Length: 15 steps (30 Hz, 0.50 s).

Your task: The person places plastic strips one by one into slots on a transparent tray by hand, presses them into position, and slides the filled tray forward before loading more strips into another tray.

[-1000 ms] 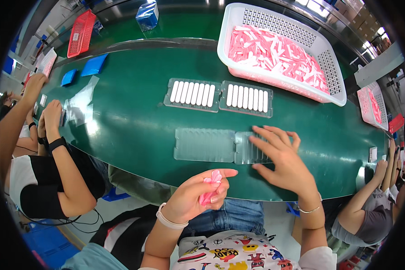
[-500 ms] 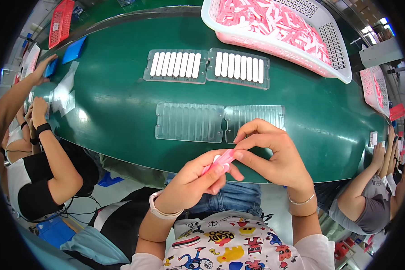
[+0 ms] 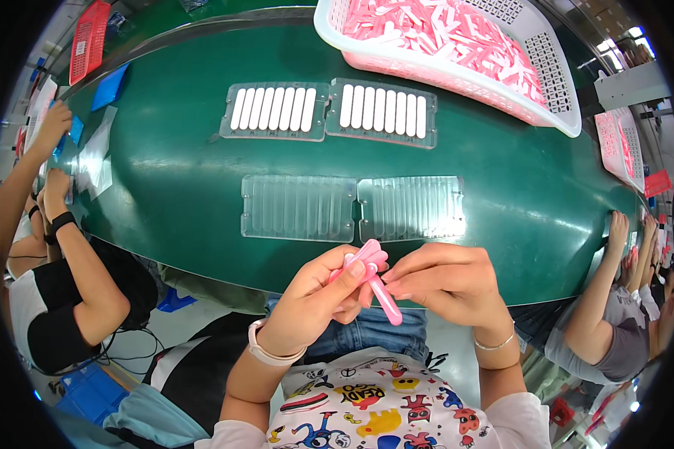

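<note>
My left hand (image 3: 318, 288) is closed round a small fanned bunch of pink round-ended strips (image 3: 371, 254), thumb on top. One pink strip (image 3: 387, 305) swings out of the bunch, pointing down toward my body. My right hand (image 3: 449, 280) has its thumb and fingertips pinched at that strip's edge; the fingers partly hide the contact. Just beyond my hands, on the green table, lie two clear grooved trays, a left one (image 3: 298, 208) and a right one (image 3: 412, 208), with no strips in their grooves.
Farther back, two clear trays (image 3: 273, 111) (image 3: 382, 112) hold rows of white round-ended strips. A white perforated basket (image 3: 457, 91) heaped with pink and white pieces stands at the back right. Other people's arms (image 3: 90, 254) (image 3: 599, 299) work at both sides. A red basket (image 3: 90, 45) is far left.
The bunch in my left hand has fanned out, and one strip now points down toward me. My right hand has moved lower, off the right clear tray. The view has shifted slightly.
</note>
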Each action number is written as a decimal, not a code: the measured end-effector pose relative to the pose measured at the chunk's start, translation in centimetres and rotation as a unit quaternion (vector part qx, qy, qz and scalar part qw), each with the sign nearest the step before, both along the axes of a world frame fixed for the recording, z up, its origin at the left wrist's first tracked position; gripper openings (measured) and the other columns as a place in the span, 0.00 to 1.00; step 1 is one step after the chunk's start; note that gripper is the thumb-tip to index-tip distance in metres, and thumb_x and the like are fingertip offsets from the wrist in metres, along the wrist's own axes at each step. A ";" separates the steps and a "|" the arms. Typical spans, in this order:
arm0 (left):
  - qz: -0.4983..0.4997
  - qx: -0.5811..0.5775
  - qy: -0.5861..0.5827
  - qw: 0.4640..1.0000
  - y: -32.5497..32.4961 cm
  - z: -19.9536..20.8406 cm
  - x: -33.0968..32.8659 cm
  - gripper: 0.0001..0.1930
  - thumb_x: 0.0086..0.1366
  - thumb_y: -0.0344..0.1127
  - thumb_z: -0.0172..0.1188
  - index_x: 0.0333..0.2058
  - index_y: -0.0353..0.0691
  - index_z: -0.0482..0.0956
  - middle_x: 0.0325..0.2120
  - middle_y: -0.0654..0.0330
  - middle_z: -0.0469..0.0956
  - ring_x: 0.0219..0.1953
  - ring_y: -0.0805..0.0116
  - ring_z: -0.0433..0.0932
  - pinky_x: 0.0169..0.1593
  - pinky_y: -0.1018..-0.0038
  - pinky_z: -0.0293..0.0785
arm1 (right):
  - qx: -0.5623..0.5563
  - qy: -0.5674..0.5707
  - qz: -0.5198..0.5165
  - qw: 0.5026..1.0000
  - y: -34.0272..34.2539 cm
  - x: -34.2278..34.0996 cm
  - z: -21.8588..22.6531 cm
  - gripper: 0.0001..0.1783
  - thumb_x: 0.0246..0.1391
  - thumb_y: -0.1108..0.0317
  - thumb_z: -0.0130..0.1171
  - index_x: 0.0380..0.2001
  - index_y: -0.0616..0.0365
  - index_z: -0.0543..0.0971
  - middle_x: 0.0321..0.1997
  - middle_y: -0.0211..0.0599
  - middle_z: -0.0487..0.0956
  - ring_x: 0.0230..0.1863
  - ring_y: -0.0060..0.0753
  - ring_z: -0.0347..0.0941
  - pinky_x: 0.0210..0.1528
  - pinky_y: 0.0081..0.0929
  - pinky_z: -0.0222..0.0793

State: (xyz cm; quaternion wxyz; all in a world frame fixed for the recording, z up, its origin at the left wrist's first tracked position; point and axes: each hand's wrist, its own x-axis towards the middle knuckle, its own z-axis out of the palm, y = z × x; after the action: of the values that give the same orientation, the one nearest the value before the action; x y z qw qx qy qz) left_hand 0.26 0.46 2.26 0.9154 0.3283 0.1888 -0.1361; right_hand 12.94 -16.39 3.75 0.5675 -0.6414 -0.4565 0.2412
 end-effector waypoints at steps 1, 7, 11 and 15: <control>0.000 -0.001 0.001 1.000 -0.1 0.1 0.1 0.14 0.72 0.40 0.44 0.46 0.34 0.69 0.25 0.65 0.70 0.17 0.85 0.52 0.20 0.84 0.49 | 0.007 -0.036 0.003 0.999 0.0 0.1 0.0 0.12 0.46 0.79 0.62 0.37 0.60 0.81 0.38 0.37 0.80 0.33 0.33 0.77 0.34 0.26 0.74; 0.044 -0.061 0.074 0.994 -1.0 -0.1 0.6 0.11 0.71 0.37 0.47 0.43 0.35 0.70 0.23 0.68 0.67 0.18 0.86 0.55 0.20 0.84 0.50 | -0.001 -0.179 0.033 0.983 0.2 -1.2 -1.8 0.17 0.42 0.78 0.61 0.40 0.61 0.79 0.48 0.37 0.77 0.37 0.37 0.76 0.36 0.27 0.75; 0.086 -0.071 0.086 0.990 -1.5 -0.6 0.8 0.13 0.72 0.40 0.44 0.44 0.36 0.69 0.23 0.70 0.65 0.21 0.85 0.57 0.24 0.84 0.54 | -0.024 -0.200 -0.010 0.979 0.0 -1.7 -2.5 0.17 0.43 0.77 0.63 0.41 0.64 0.79 0.49 0.39 0.76 0.40 0.38 0.77 0.39 0.29 0.76; 0.118 -0.099 0.060 0.986 -1.9 -0.8 0.7 0.13 0.73 0.39 0.43 0.46 0.36 0.68 0.24 0.68 0.67 0.21 0.84 0.58 0.24 0.84 0.55 | -0.006 -0.223 -0.036 0.974 0.1 -2.5 -2.5 0.18 0.43 0.75 0.65 0.41 0.67 0.78 0.49 0.43 0.76 0.42 0.41 0.77 0.41 0.30 0.77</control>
State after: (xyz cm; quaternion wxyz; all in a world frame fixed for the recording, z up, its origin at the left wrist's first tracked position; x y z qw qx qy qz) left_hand 0.92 -1.43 1.45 0.9401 0.2023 0.2666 -0.0649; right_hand 10.49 -16.33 1.26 0.4554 -0.6989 -0.5466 0.0740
